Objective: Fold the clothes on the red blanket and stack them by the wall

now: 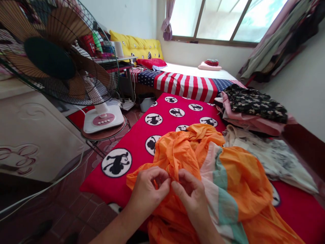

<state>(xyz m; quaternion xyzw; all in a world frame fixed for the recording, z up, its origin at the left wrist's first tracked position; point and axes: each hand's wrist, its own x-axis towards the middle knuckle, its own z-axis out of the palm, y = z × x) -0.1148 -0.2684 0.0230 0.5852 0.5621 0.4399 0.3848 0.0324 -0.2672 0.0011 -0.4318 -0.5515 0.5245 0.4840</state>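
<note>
An orange garment [177,149] with white and teal bands lies crumpled on a red padded cover [137,142] printed with black monkeys in white circles. My left hand [152,186] is closed in a pinch on a narrow part of the orange cloth. Close beside it, my right hand [189,193] pinches the same spot, the fingertips of both hands nearly touching. Whatever small detail lies between the fingertips is too hidden to make out. The rest of the garment spreads to the right and down past my wrists.
To the left, a large fan [50,57] stands on a round stool [104,132]. At the right lie a pale patterned garment [274,156] and a pile topped by black floral cloth [256,103]. Farther back is a bed with a flag-patterned cover [182,84]. Clothes [276,40] hang at upper right.
</note>
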